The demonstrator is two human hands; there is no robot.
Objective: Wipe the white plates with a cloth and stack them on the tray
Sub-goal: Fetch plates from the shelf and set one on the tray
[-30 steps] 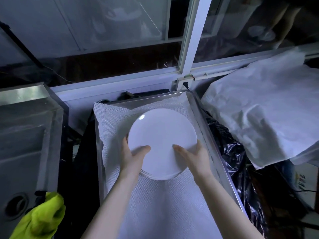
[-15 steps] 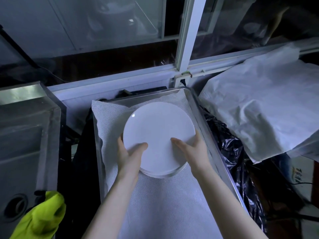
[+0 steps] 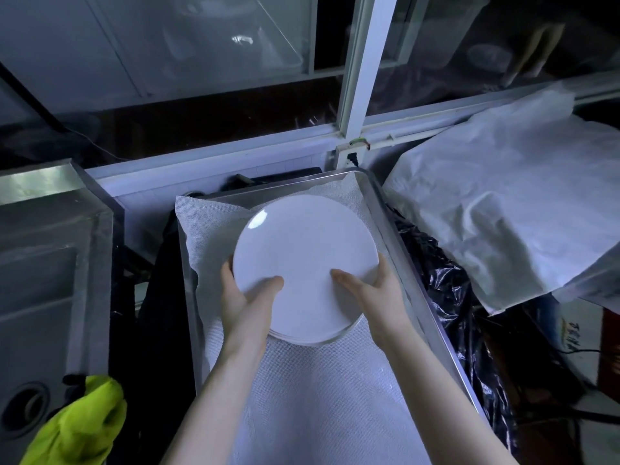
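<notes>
1. The left hand [image 3: 246, 297] grips the near-left rim of the stack of white plates [image 3: 305, 256]. Its thumb lies flat on the top plate and its fingers curl round the edge and out of sight beneath.
2. The right hand [image 3: 375, 290] mirrors it on the near-right rim, thumb on top and fingers wrapped round the side. Both grips are closed on the stack.
3. Between the two hands the edges of lower plates show under the top one.
4. The stack sits over the far half of the tray [image 3: 379, 209], above a white mesh liner [image 3: 318, 397] that runs back under the forearms. Whether it rests on the liner or hangs just above it cannot be told.
5. Left of the left-hand grip, well apart, lies a steel sink [image 3: 50, 263]; a yellow-green cloth [image 3: 80, 427] is bunched at its near corner.
6. Right of the right-hand grip, just beyond the tray rim, lies crumpled black plastic [image 3: 446, 297], with a white sheet [image 3: 503, 213] farther out.
</notes>
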